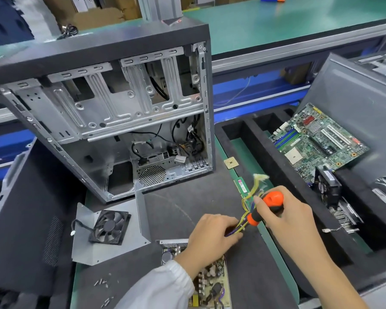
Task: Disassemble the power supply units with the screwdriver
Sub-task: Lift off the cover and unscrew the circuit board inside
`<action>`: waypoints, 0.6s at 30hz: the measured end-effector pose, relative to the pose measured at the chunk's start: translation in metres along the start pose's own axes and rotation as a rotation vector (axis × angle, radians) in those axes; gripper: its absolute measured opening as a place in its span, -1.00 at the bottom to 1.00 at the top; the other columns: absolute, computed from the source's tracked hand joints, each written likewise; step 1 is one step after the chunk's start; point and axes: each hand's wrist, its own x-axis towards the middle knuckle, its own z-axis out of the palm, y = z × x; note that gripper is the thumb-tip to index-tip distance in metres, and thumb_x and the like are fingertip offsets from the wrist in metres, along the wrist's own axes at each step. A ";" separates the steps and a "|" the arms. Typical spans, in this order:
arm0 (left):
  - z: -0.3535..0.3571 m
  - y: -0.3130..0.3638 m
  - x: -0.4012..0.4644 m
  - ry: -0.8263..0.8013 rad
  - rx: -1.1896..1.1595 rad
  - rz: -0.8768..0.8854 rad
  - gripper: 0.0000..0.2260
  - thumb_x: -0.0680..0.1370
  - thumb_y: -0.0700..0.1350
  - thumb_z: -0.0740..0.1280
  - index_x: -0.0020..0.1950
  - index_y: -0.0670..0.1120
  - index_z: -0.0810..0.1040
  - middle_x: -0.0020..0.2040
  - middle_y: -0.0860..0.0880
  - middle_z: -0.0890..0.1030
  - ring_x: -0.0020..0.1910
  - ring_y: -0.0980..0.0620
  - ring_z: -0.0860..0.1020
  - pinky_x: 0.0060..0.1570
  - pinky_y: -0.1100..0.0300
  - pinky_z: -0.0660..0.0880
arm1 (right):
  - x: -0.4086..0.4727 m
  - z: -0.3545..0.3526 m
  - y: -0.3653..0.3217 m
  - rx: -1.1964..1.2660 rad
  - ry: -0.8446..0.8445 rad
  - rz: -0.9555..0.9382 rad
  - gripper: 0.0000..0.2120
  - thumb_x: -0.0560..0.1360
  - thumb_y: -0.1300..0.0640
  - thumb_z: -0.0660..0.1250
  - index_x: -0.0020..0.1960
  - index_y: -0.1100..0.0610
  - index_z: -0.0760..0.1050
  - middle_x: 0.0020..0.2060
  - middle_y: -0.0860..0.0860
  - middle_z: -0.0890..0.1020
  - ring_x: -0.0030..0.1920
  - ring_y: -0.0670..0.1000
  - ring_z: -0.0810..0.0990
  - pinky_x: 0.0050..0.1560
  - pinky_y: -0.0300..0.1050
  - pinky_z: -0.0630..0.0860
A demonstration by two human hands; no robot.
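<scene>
The opened power supply unit (212, 284) lies at the bottom centre, its circuit board bare and partly hidden under my left forearm. Its metal cover with a black fan (108, 226) lies to the left on the dark mat. My left hand (212, 237) grips the unit's bundle of yellow and purple wires (249, 208), which rises toward the upper right. My right hand (288, 217) holds the orange and black screwdriver (265, 207) by the handle, right beside the wires. The screwdriver's tip is hidden behind my left hand.
An emptied computer case (112, 121) stands behind the work spot. A dark side panel (25, 219) lies at the left. Loose screws (103, 284) sit at the bottom left. A foam tray (276, 166) on the right holds a motherboard (316, 141) and other parts. A small chip (230, 163) lies nearby.
</scene>
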 end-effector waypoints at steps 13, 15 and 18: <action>-0.002 -0.016 -0.023 0.211 -0.103 0.155 -0.79 0.46 0.00 0.35 -0.29 -0.10 0.55 -0.26 0.02 0.53 -0.12 0.05 0.45 0.21 0.21 0.31 | -0.019 0.007 -0.006 0.104 0.031 -0.006 -0.77 0.49 0.02 0.38 -0.21 0.11 0.40 -0.45 -0.09 0.62 -0.51 -0.05 0.56 -0.34 -0.27 0.49; -0.003 -0.017 -0.025 0.230 -0.106 0.204 -0.83 0.44 -0.06 0.37 -0.29 -0.12 0.55 -0.20 0.00 0.55 -0.04 0.08 0.45 0.33 0.21 0.22 | -0.022 0.009 -0.009 0.094 0.035 -0.014 -0.76 0.49 0.03 0.38 -0.22 0.13 0.39 -0.46 -0.13 0.62 -0.52 -0.04 0.56 -0.34 -0.29 0.47; -0.004 -0.016 -0.029 0.271 -0.118 0.269 -0.95 0.35 -0.19 0.38 -0.26 -0.14 0.54 -0.08 -0.03 0.55 0.11 0.04 0.45 0.33 0.18 0.22 | -0.027 0.009 -0.011 0.077 0.052 -0.017 -0.74 0.49 0.04 0.38 -0.24 0.13 0.38 -0.48 -0.14 0.61 -0.52 -0.04 0.55 -0.37 -0.34 0.44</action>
